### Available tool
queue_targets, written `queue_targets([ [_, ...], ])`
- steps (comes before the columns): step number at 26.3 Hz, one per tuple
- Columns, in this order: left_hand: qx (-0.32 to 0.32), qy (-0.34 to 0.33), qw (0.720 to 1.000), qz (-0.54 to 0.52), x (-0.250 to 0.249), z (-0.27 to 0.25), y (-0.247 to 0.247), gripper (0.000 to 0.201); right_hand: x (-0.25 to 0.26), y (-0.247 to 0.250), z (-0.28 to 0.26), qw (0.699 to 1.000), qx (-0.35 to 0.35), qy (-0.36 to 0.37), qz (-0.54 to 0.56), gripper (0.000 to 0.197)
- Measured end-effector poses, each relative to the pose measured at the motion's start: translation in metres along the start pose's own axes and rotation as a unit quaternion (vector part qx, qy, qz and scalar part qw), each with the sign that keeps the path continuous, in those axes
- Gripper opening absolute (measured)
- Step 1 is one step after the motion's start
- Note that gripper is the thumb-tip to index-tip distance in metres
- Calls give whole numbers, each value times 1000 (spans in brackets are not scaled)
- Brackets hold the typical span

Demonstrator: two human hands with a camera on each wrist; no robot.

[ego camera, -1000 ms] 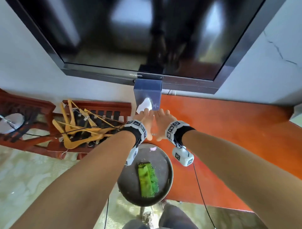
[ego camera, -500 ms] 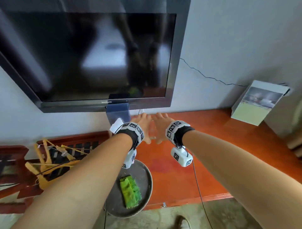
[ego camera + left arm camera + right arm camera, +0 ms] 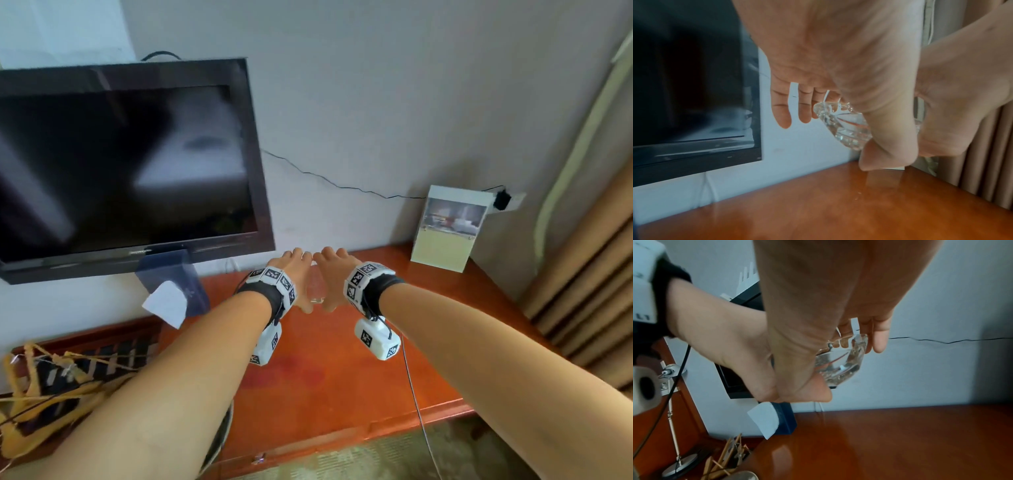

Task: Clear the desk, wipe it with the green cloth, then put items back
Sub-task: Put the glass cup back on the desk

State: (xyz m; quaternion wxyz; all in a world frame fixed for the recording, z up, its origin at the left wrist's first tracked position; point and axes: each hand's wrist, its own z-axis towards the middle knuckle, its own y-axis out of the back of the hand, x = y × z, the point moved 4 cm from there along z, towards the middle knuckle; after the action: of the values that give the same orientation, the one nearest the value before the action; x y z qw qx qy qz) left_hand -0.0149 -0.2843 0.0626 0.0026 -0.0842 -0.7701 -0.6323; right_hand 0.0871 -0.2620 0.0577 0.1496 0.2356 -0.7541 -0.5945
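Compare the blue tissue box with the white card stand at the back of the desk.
The blue tissue box is dark, with a white tissue sticking out; the white card stand is pale, with a photo across its top. The blue tissue box sits under the TV at the desk's left end; the white card stand is in the right corner. Both are untouched, near the wall.

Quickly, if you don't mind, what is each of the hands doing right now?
Left hand: holds the glass dish, thumb beneath.
Right hand: holds the same dish from the other side.
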Motion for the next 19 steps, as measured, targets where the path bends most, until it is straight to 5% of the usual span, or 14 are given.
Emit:
queue_targets([
  [7, 10, -20, 1000, 6, -127, 37, 11, 101, -122, -34, -43, 1000, 17, -1, -6, 125],
  [19, 68, -81, 994, 4, -222, 199, -24, 99, -275, -107, 24, 995, 77, -50, 38, 120],
])
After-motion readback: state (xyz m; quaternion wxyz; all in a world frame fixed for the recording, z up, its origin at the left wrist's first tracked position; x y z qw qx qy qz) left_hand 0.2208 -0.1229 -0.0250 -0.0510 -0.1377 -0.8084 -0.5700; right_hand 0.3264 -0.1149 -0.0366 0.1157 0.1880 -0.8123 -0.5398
